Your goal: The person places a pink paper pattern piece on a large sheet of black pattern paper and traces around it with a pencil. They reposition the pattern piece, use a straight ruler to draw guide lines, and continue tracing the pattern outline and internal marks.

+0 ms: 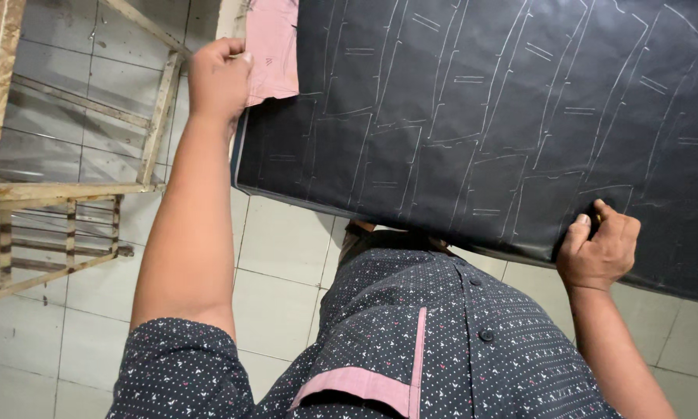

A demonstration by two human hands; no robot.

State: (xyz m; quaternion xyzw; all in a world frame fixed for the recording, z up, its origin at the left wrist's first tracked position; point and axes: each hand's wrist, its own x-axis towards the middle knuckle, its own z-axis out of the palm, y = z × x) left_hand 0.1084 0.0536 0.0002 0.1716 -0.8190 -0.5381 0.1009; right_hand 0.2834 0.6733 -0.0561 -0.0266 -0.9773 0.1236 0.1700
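Observation:
A large sheet of dark fabric [473, 109], marked all over with white chalk outlines of pattern pieces, lies spread on a table in front of me. My left hand [219, 77] grips its left edge next to a pink cloth piece [273, 46]. My right hand [597, 252] pinches the near edge of the dark fabric at the right, thumb on top. It is hard to tell whether the right hand also holds something small.
A worn metal frame rack [70, 190] stands at the left on a pale tiled floor [283, 248]. My dotted dark shirt with pink trim [411, 341] fills the bottom of the view.

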